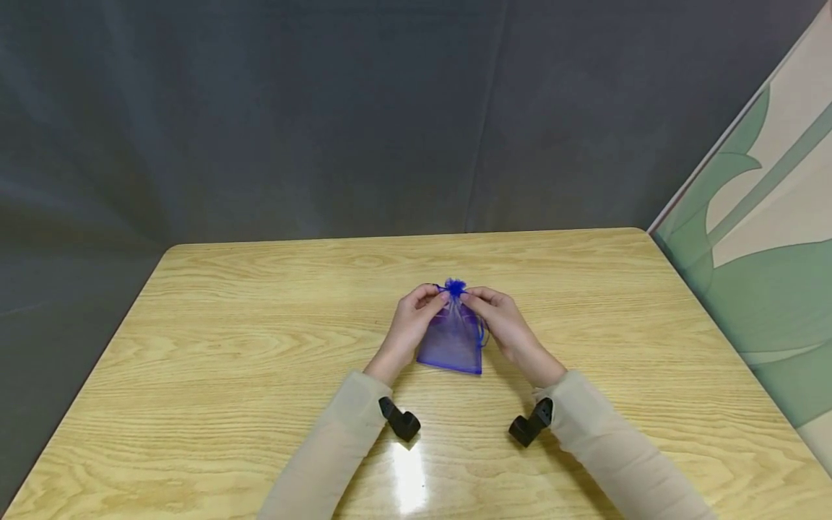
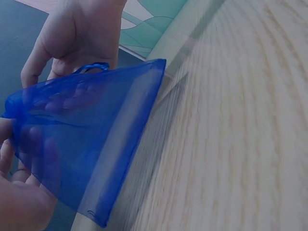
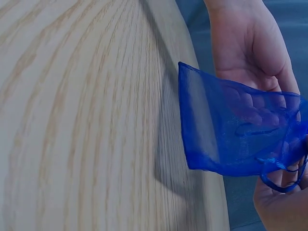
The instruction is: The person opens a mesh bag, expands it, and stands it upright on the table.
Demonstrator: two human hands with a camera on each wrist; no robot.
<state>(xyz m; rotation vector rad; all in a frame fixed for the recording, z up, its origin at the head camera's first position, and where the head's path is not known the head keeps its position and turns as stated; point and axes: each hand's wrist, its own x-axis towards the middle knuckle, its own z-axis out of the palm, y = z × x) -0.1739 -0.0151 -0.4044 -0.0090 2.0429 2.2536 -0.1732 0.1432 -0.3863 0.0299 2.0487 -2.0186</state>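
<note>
A sheer blue drawstring pouch (image 1: 451, 343) hangs from both hands over the wooden table, its neck gathered tight and its top edge ruffled. My left hand (image 1: 411, 321) pinches the neck from the left between thumb and fingers. On the other side my right hand (image 1: 510, 328) pinches the neck, thumb in front. A loop of blue cord (image 3: 276, 183) dangles at the pouch's right side. Through the thin fabric of the pouch (image 2: 91, 139) in the left wrist view, fingers behind it show. The pouch (image 3: 231, 130) looks flat in the right wrist view.
The light wooden table (image 1: 260, 347) reaches back to a dark curtain (image 1: 325, 123). A panel with green leaf shapes (image 1: 767, 289) stands along the right side. Black wrist cameras (image 1: 404, 425) sit at both sleeve cuffs.
</note>
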